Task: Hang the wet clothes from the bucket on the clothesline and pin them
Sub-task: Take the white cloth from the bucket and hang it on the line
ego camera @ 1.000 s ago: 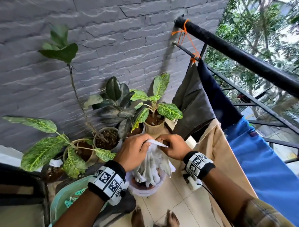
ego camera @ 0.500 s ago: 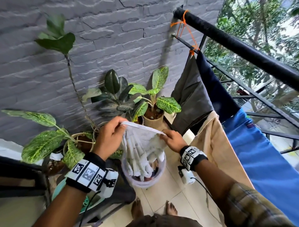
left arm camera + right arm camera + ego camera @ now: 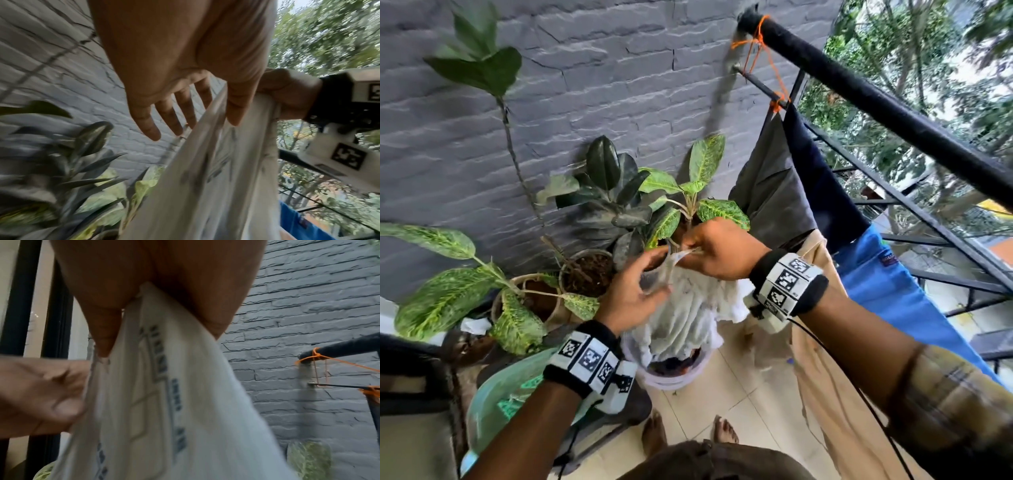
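Wall: a grey brick wall (image 3: 619, 78) stands ahead of you, behind the potted plants (image 3: 640, 205).
Railing: a black rail (image 3: 893, 113) runs off to your right, with an orange cord (image 3: 760, 44) tied round its end at the wall.
Hung clothes: a blue garment (image 3: 900, 294), a tan one (image 3: 822, 342), a dark navy one (image 3: 825, 185) and a grey one (image 3: 770, 185) hang side by side below the rail.
White cloth: your wet white cloth (image 3: 688, 308) hangs bunched from both hands above the bucket; its lower folds drop into the bucket's mouth.
Bucket: the pale bucket (image 3: 671, 380) sits on the tiled floor (image 3: 739, 404) just ahead of your bare feet.
Right hand: your right hand (image 3: 722, 250) is clenched on the cloth's top edge, the fabric pinched between thumb and fingers.
Left hand: your left hand (image 3: 633, 291) pinches the same edge just beside the right, thumb on the fabric, the other fingers (image 3: 148, 123) spread loose.
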